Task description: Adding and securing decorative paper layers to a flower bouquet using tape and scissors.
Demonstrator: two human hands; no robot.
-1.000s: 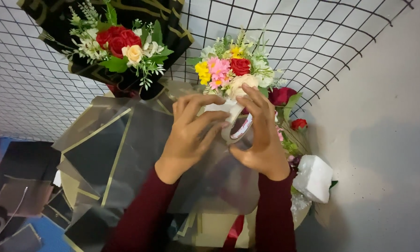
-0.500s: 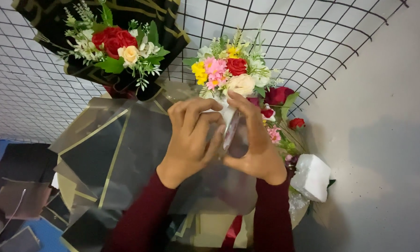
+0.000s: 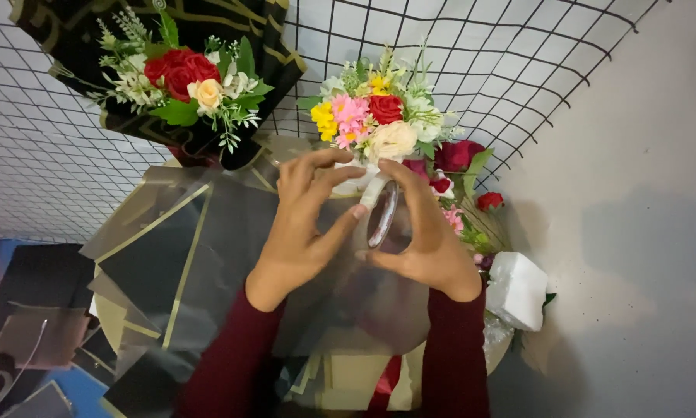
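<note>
Wrap sheets [image 3: 154, 255]; wire grid [image 3: 518, 70] behind.

Black-wrapped rose bouquet [image 3: 185, 77], white foam block [image 3: 516, 290], wire grid [image 3: 518, 62]

Bright even light, soft shadows on wall [image 3: 634, 232], perhaps slight motion blur

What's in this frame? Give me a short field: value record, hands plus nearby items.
left hand: fingertips on the stems under the small mixed bouquet
right hand: holds a clear tape roll upright at the stems
under the hands: translucent wrapping sheets with gold edges
upper left: red-rose bouquet in black wrap
right: white foam block, loose red roses
backdrop: black wire grid
</note>
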